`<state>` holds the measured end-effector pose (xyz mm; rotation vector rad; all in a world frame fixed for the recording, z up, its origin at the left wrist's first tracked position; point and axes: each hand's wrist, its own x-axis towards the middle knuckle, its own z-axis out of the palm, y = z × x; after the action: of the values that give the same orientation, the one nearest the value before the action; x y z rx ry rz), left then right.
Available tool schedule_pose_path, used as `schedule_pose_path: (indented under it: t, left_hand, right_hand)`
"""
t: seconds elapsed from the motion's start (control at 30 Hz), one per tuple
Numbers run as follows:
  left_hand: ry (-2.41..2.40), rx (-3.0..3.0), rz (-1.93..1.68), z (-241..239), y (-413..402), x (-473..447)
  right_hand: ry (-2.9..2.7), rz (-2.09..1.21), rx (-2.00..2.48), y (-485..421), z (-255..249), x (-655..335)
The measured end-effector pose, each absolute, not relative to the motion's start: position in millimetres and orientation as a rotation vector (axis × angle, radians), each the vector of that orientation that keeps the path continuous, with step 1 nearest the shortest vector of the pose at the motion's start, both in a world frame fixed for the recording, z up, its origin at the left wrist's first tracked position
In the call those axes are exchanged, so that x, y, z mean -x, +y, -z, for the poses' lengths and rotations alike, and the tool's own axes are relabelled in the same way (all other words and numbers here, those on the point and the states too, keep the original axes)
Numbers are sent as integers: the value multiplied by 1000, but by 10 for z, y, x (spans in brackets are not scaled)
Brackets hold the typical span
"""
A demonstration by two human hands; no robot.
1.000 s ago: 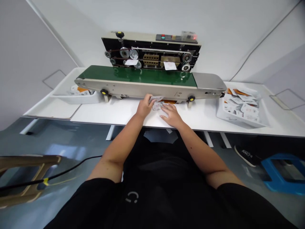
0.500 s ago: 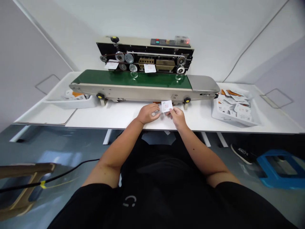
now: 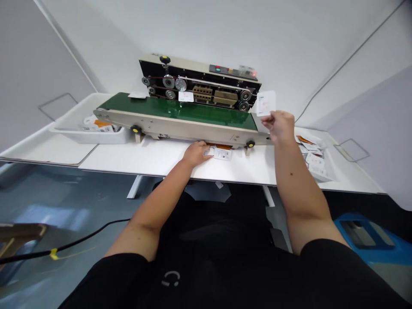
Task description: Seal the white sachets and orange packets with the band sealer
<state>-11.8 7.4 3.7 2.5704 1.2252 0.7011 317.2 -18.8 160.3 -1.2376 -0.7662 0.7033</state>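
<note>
Two hands [image 3: 195,154] [image 3: 280,127] — one band sealer [image 3: 180,122], two white plastic trays [image 3: 90,136] [image 3: 322,177].

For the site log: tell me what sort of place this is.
Probably a small packaging workstation: a continuous band sealer with a green conveyor belt stands on a white bench, between white trays of printed pouches.

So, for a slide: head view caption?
Right hand holds up a white packet by a band sealer, left hand on another packet.

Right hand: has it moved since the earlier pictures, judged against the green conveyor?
Yes: the right hand has moved rightward, to the right end of the green conveyor.
</note>
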Motion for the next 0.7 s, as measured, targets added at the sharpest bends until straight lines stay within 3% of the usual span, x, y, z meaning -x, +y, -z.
schedule_pose_path:
  t: [0.37, 0.57, 0.7]
  left_hand:
    - [1109, -2549, -692, 93, 148, 167]
    - [1130, -2503, -723, 57, 140, 170]
    - [1056, -2477, -830, 84, 177, 173]
  right_hand:
    - [-716, -1121, 1472, 531, -1841, -2999]
    - [-1208, -222, 1446, -28, -1293, -2543]
    - [-1598, -338, 1430, -578, -464, -2110]
